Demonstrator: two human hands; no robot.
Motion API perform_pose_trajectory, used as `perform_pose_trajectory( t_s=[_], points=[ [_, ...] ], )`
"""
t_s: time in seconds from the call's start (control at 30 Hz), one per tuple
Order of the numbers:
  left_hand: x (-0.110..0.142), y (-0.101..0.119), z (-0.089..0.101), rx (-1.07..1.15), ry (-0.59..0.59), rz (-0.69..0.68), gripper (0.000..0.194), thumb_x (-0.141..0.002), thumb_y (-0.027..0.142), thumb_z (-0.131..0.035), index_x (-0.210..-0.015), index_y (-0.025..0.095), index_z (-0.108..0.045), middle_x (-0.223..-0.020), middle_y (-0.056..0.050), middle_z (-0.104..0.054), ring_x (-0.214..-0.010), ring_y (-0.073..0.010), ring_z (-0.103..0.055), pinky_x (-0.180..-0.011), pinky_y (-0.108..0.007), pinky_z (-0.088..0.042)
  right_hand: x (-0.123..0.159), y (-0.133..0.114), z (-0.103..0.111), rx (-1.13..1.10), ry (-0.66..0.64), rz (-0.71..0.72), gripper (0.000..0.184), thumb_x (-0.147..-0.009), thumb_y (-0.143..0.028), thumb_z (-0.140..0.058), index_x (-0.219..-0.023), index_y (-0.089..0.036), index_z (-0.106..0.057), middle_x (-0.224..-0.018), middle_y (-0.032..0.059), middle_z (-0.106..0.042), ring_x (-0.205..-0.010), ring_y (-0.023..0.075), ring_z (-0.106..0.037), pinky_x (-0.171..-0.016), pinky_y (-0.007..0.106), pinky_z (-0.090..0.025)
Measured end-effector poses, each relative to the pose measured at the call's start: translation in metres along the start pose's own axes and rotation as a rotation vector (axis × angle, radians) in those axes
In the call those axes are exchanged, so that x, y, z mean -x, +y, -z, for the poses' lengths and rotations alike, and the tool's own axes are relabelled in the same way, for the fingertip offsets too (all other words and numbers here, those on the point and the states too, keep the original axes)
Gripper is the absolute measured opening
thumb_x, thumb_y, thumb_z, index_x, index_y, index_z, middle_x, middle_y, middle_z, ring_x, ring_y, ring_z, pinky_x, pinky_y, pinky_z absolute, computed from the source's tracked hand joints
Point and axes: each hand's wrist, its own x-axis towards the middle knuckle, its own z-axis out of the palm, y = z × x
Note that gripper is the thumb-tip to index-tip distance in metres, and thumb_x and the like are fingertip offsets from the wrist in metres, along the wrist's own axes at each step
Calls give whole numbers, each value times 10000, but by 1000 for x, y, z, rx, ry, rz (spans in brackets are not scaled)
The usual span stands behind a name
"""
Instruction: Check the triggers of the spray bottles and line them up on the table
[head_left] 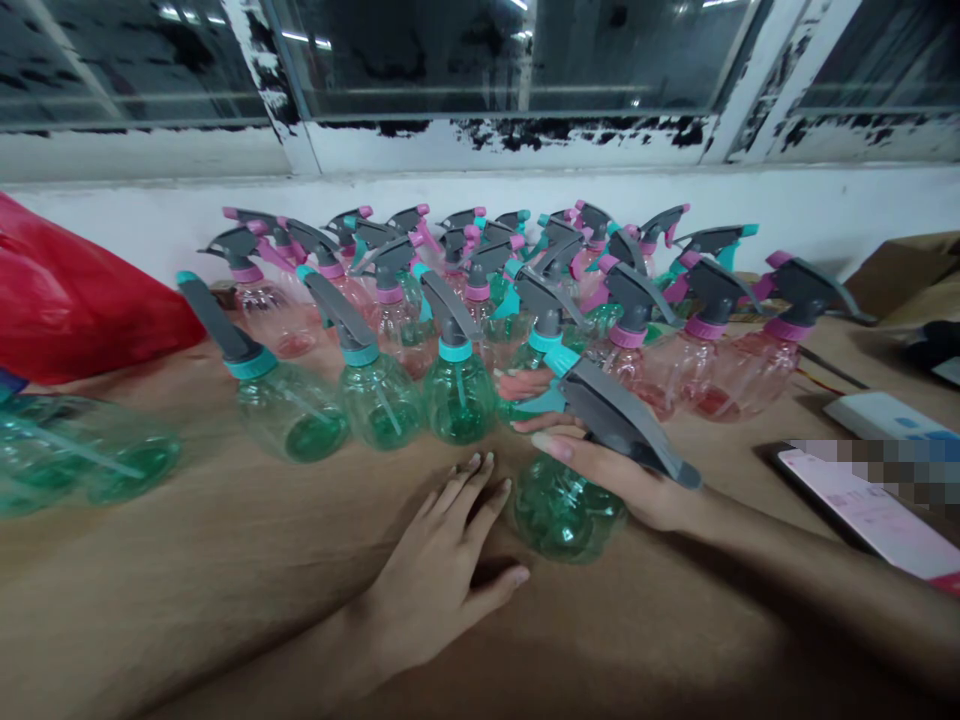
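My right hand (600, 470) is wrapped around the neck of a green spray bottle (566, 510) with a grey and teal trigger head. This bottle stands slightly tilted at the front of the group. Just left of it, my left hand (450, 565) rests on the table with its fingers stretched out, holding nothing. Beyond my hands stands a row of green spray bottles with teal collars, among them one green spray bottle (460, 395) nearest my left fingertips. To the right in that row are pink spray bottles (709, 365) with pink collars.
Several more spray bottles crowd back toward the white wall (480, 190). At left are a red plastic bag (82, 290) and green bottles (82, 450) at the edge. A phone (870, 510), a white box (892, 415) and a cardboard box (900, 275) lie at right on the brown table (247, 560).
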Motion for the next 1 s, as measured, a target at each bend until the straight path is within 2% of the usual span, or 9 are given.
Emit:
perform_pose_trajectory(
  t_s=[0.1, 0.2, 0.4, 0.53, 0.6, 0.67, 0.77, 0.83, 1.0],
  points=[
    [-1, 0, 1, -3, -18, 3, 650, -903, 537, -495, -1399, 135, -370, -1480, -134, -320, -1362, -310, -262, -1059, -477, -315, 1, 1, 1, 43, -1, -14, 431, -854, -213, -584, -1268, -306, -510, -1285, 9, -576, -1023, 160, -636, -941, 301, -499],
    [-1, 0, 1, -6, -4, -2, 648, -905, 534, -493, -1404, 142, -362, -1482, -122, -320, -1366, -307, -252, -1065, -476, -305, 1, 0, 1, 65, 3, -12, 420, -857, -253, -582, -1269, -304, -519, -1257, 21, -596, -972, 175, -656, -890, 324, -527],
    [0, 0, 1, -11, -13, 2, 663, -903, 542, -492, -1405, 129, -360, -1488, -130, -304, -1366, -308, -252, -1059, -479, -315, -1, -1, 0, 9, -10, -16, 353, -867, -309, -576, -1217, -290, -528, -1233, 34, -595, -956, 163, -654, -859, 310, -528],
    [0, 1, 1, -6, -22, 12, 656, -903, 538, -494, -1395, 120, -378, -1476, -137, -327, -1361, -309, -263, -1063, -480, -309, 0, -10, 1, 123, 33, -44, 129, -864, -351, -574, -945, -254, -600, -909, 10, -659, -848, 169, -648, -810, 331, -528],
    [-1, 1, 1, -2, -20, 17, 659, -901, 538, -498, -1399, 124, -372, -1474, -138, -330, -1359, -308, -268, -1056, -478, -320, 2, -14, 2, 210, 61, -73, 153, -862, -381, -570, -809, -239, -595, -752, -6, -628, -719, 161, -630, -743, 338, -529],
    [-1, 1, 1, 0, -16, 19, 660, -899, 538, -500, -1401, 130, -367, -1475, -137, -328, -1358, -306, -271, -1051, -474, -328, 3, -16, 3, 220, 65, -84, 181, -858, -396, -571, -777, -235, -586, -713, -10, -608, -660, 153, -606, -712, 341, -524],
    [-1, 1, 1, -5, -9, 15, 653, -898, 541, -500, -1395, 137, -375, -1477, -137, -324, -1355, -307, -278, -1050, -476, -328, 2, -12, 4, 121, 19, -57, 136, -854, -381, -577, -891, -252, -596, -835, 4, -648, -681, 157, -610, -695, 342, -531],
    [-1, 1, 0, -5, -5, 16, 653, -896, 548, -497, -1392, 140, -380, -1477, -138, -324, -1355, -309, -279, -1046, -480, -334, 0, -8, 4, 69, -1, -46, 172, -847, -372, -590, -984, -268, -588, -975, 15, -658, -750, 168, -632, -736, 350, -539],
    [-1, 1, 1, -13, -13, 17, 647, -898, 549, -494, -1384, 134, -394, -1471, -147, -332, -1352, -311, -286, -1043, -484, -338, -3, -6, 0, 6, 8, -4, 263, -846, -297, -599, -1102, -255, -562, -1206, 34, -607, -1094, 181, -595, -949, 319, -491]
  ],
)
